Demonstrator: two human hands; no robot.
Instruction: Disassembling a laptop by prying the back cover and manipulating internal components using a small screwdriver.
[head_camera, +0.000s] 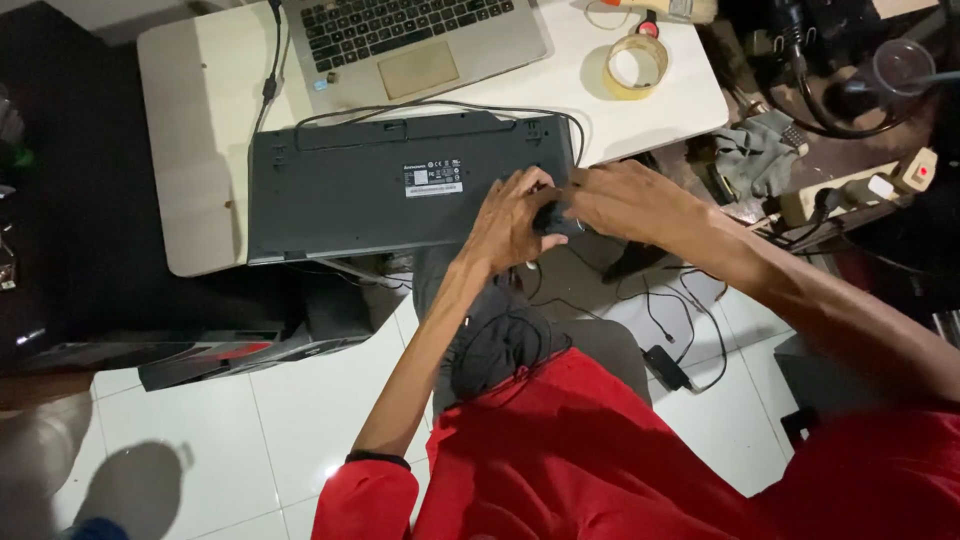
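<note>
While both hands meet at the keyboard's right end, head view only: left hand (510, 222) and right hand (625, 203) are both closed around a small dark object (553, 216) pinched between the fingertips, right at the near right corner of the upside-down keyboard (380, 190). Can't tell exactly what the object is; looks like a bundled bit of the keyboard's own cable (440, 106) or a small plug.

Keyboard lies face-down on the white table (200, 110), overhanging the near edge, left of the grip. Judging by shape: light, rigid plastic shell, smooth back, could slide off the table if tugged by the cord. Best hold would be along its long edges, not the fold-out feet.

Cable loops over the far edge of the keyboard, beyond the grip. Thin, soft, limp; likely kinks if bent hard, so hold near the strain relief, not mid-run.

Farther beyond the grip: laptop (415, 45) and tape roll (636, 67). Right of the grip: power strip (860, 188). Below the grip: loose wires (680, 320) on the tiled floor (230, 440).
</note>
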